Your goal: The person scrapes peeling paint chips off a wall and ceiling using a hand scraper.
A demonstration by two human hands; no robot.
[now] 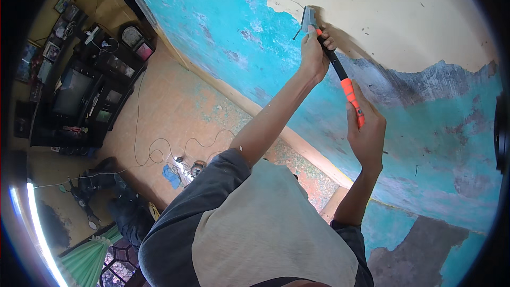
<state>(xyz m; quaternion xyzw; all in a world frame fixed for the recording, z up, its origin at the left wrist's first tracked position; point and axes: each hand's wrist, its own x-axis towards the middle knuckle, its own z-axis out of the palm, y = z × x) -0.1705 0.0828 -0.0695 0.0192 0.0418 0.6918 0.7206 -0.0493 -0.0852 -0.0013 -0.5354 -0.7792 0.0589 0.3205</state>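
Observation:
Both hands grip a long-handled scraper (337,65) with a black shaft, an orange grip and a flat metal head. My left hand (314,56) is closed around the shaft just below the head. Lower down, my right hand (367,127) wraps the orange grip. The scraper's head lies at the wall (249,37), where peeling turquoise paint meets a bare cream patch (372,10). Whether the blade touches the surface I cannot tell. A thin dark nail-like piece (296,35) shows beside the head.
Paint flakes (297,159) litter the floor along the wall's base. A cable (139,127) loops across the floor near a blue cloth (171,176) and a work lamp or similar device (197,168). A dark cabinet (79,90) stands far left, above a motorbike (85,202). A nail (416,170) sticks out at right.

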